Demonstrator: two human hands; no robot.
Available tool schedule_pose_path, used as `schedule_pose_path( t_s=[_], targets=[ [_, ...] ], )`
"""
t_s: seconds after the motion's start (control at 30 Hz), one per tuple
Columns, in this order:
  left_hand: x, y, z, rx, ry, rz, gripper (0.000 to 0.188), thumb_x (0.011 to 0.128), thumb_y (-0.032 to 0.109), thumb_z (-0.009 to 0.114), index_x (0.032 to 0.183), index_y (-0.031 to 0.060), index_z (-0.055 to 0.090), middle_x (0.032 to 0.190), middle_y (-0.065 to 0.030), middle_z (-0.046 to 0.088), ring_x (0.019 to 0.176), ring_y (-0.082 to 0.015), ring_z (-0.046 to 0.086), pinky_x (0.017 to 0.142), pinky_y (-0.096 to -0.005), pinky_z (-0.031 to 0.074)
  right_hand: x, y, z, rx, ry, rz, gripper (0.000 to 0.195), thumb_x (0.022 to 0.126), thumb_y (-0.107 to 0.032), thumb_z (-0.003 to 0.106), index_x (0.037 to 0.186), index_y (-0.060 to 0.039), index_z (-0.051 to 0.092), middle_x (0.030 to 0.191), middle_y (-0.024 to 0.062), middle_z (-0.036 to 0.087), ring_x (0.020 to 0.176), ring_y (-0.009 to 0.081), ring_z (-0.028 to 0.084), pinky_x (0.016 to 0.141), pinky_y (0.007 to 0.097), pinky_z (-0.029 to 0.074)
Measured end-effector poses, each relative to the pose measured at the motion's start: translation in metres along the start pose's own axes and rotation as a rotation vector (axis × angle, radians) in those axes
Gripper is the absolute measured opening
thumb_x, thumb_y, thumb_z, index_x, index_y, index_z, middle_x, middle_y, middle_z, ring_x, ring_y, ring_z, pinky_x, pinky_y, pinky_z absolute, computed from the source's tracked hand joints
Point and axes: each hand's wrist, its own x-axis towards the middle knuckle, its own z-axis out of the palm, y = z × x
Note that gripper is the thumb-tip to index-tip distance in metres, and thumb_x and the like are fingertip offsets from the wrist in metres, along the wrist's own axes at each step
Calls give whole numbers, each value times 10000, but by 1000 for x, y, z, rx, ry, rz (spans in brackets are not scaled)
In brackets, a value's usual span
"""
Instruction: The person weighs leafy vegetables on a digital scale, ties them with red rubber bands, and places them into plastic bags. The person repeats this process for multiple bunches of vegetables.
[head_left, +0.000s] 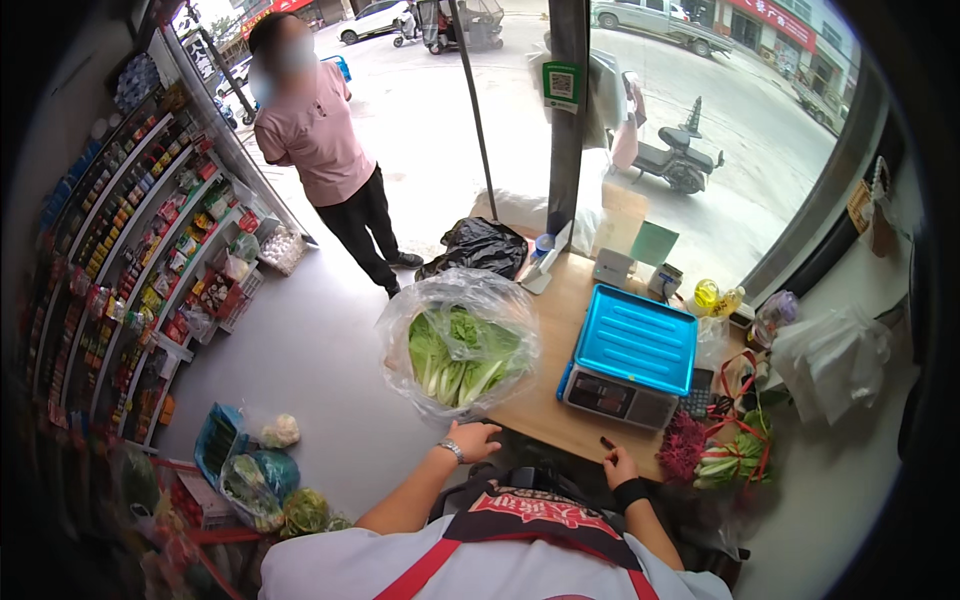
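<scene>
My left hand (477, 441), with a metal-banded watch on its wrist, is held just below a clear plastic bag (517, 360) of leafy green vegetables (461, 356). Its fingers are apart with nothing between them. At the near edge of the wooden counter (536, 427), my right hand (619, 465) holds a small dark object (607, 443), too small to name; a black band circles that wrist. Beyond this hand stands a weighing scale (622, 397) with a blue tray (637, 337). Right of it lie red-purple leafy vegetables (681, 446) and tied greens (731, 457).
A person (322, 135) in a pink shirt stands at the open doorway. A black plastic bag (484, 247) lies behind the bagged greens. Grocery shelves (142, 247) line the left side. Bagged vegetables (251, 491) stand at lower left, and clear bags (829, 360) hang at right.
</scene>
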Motion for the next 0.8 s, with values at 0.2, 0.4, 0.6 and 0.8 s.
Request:
schedule_pose_path(
  t_s=[0.2,0.4,0.6,0.8],
  targets=[
    [32,46,-1,79,88,16,435,874,373,579,1270,196,544,1125,-54,647,1095,-279,572,1026,-616,269,16,49,-40,11,-60,87,125,797,-126,646,850,-38,575,773,162,627,751,322,627,690,388,496],
    [62,47,-1,110,58,128,463,871,315,612,1295,145,538,1092,-76,663,1020,-273,609,936,-410,426,-11,81,-51,-115,55,234,121,795,-120,647,840,-34,576,750,148,624,713,305,620,662,374,490],
    [112,35,-29,212,-42,245,449,865,294,619,1278,132,554,1066,-96,670,991,-279,623,880,-370,472,-78,85,-11,23,110,538,111,775,-129,660,825,-60,589,731,128,621,713,299,622,657,395,498],
    [148,42,-47,268,-158,287,456,874,298,601,1303,165,526,1107,-70,658,1059,-272,599,1051,-590,269,-85,33,10,14,84,637,132,799,-173,641,833,-49,610,808,166,641,807,344,620,727,419,497]
  ],
)
